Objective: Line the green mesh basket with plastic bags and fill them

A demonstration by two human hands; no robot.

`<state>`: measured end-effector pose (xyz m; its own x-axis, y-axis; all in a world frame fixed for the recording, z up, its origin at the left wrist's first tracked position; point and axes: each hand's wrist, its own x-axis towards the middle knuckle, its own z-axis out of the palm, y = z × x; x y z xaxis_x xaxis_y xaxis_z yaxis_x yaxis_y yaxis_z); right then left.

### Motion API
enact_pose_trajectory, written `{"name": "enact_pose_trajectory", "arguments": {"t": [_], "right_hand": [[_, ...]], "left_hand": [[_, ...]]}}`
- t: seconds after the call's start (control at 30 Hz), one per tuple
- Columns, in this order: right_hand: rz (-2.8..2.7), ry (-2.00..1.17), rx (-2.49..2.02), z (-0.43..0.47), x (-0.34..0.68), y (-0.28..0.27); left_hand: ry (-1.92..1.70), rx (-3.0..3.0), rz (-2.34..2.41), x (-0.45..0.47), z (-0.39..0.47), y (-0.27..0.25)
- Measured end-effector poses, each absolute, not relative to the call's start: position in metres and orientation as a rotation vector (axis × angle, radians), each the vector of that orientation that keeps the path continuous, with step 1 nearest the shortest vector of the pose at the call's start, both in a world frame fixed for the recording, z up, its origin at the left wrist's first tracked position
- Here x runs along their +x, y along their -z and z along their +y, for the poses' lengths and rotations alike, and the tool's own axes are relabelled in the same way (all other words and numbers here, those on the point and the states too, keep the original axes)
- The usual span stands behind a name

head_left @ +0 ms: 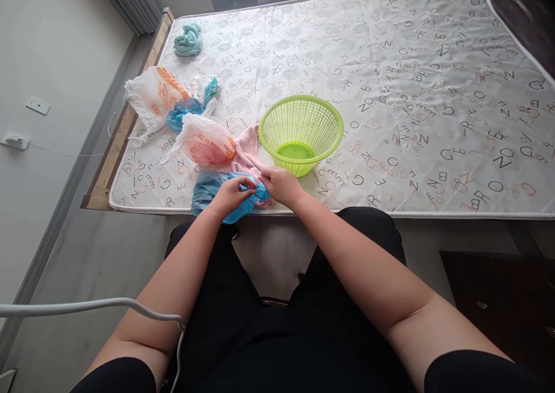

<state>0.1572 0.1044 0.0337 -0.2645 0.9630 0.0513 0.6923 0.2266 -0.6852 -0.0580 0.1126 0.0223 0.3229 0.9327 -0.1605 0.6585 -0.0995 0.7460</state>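
At the mattress's near edge my left hand [233,196] is closed in a pinch at the gathered neck of a blue plastic bag [211,189]. Close beside it, my right hand [281,185] is closed on a thin red string [256,182], which runs at the bag's neck between both hands. Part of the bag is hidden behind my left hand. A pink cloth [246,150] lies just behind my hands. The green plastic basket [302,105], with nothing inside it, stands right of the cloth, beyond my right hand.
White plastic bags with orange print [200,138] lie to the left, with another blue bag [186,111] among them. A rolled teal cloth [188,39] sits at the far left of the patterned mattress [416,115]. A white cable [87,307] crosses my left arm.
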Motion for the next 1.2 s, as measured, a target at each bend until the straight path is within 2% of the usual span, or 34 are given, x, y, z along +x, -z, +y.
{"name": "enact_pose_trajectory", "arguments": {"t": [0.13,0.3,0.7,0.97,1.2], "right_hand": [[-1.846,-0.805,-1.528,0.107,0.158,-0.032],[-1.938,-0.96,-1.319,0.108,0.155,-0.022],[-2.003,-0.689,-1.689,0.104,0.157,-0.029],[-2.265,-0.6,-1.348,0.098,0.154,-0.024],[-2.273,-0.574,-1.487,0.103,0.152,-0.018]], "left_hand": [[-0.466,1.832,1.43,-0.059,0.113,-0.022],[-0.444,1.87,1.412,-0.059,0.112,-0.021],[-0.372,1.926,1.437,-0.06,0.111,-0.021],[-0.39,1.924,1.403,-0.057,0.111,-0.022],[-0.404,1.819,1.425,-0.058,0.112,-0.023]]}}
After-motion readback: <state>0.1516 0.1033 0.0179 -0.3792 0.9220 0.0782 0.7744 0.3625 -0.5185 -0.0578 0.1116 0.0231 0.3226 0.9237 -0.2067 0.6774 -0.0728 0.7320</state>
